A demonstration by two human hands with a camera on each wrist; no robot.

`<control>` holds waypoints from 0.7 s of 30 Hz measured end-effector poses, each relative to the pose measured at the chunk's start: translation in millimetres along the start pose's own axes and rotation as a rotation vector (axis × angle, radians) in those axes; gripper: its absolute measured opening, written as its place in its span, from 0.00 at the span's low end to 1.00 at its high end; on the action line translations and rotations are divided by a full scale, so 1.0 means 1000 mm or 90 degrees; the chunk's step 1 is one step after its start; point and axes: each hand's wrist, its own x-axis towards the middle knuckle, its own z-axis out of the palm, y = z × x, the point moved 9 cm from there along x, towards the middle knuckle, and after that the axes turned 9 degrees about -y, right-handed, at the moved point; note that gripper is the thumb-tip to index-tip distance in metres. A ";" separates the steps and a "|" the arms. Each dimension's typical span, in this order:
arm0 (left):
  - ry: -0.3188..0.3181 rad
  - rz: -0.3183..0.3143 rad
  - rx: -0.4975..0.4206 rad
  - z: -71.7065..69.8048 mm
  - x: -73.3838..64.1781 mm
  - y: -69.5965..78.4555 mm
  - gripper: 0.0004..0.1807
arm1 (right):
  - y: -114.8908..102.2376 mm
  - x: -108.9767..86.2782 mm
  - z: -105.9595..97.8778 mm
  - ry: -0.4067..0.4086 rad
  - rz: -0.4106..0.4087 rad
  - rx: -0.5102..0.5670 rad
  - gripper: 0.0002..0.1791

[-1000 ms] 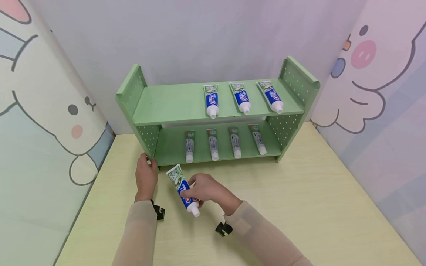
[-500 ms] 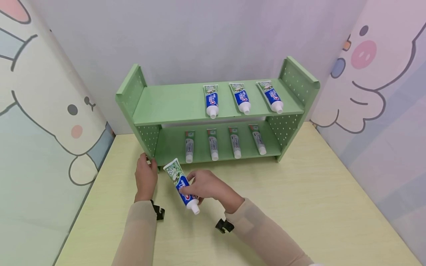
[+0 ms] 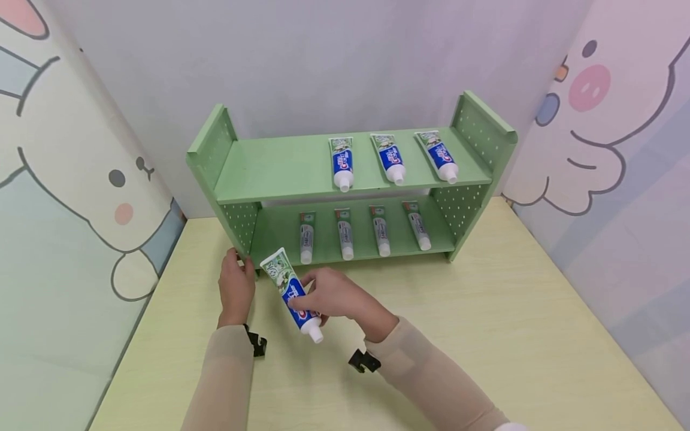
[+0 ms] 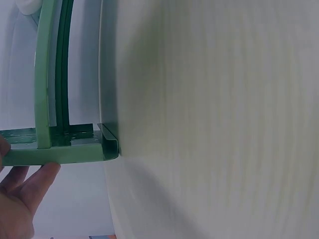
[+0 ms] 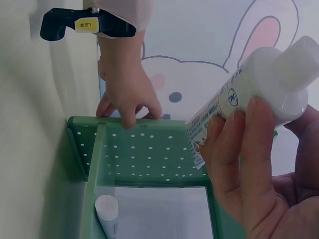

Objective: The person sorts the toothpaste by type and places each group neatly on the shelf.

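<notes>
My right hand (image 3: 336, 293) grips a blue, green and white toothpaste tube (image 3: 291, 290), its white cap tilted down toward me. The tube is in the air in front of the shelf's left part; in the right wrist view, fingers curl round the tube (image 5: 234, 99). At the lower front of the left side panel, my left hand (image 3: 237, 284) holds the green two-tier shelf (image 3: 269, 170). The left wrist view has thumb and fingers on either side of that panel's edge (image 4: 75, 154).
Three similar blue-green toothpaste tubes (image 3: 390, 158) lie on the upper tier, toward its right. Several slimmer silver-green tubes (image 3: 345, 233) lie spaced along the lower tier. The shelf stands on a pale wooden table (image 3: 485, 335), with printed walls (image 3: 54, 179) at the sides.
My right hand has lifted the toothpaste tube slightly up and forward, toward the shelf. The left hand stays on the side panel, and the tubes on the shelf have not moved.
</notes>
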 end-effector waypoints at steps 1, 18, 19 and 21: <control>0.001 0.001 0.001 0.000 0.000 0.000 0.15 | -0.002 -0.001 -0.001 0.002 -0.003 -0.002 0.22; -0.016 -0.016 -0.006 0.001 0.001 -0.002 0.18 | -0.029 -0.013 -0.015 0.020 -0.047 -0.007 0.26; -0.017 -0.017 -0.007 0.001 0.001 -0.002 0.18 | -0.031 -0.013 -0.016 0.021 -0.049 -0.004 0.26; -0.018 -0.017 -0.007 0.002 0.001 -0.002 0.18 | -0.034 -0.014 -0.018 0.023 -0.053 -0.001 0.26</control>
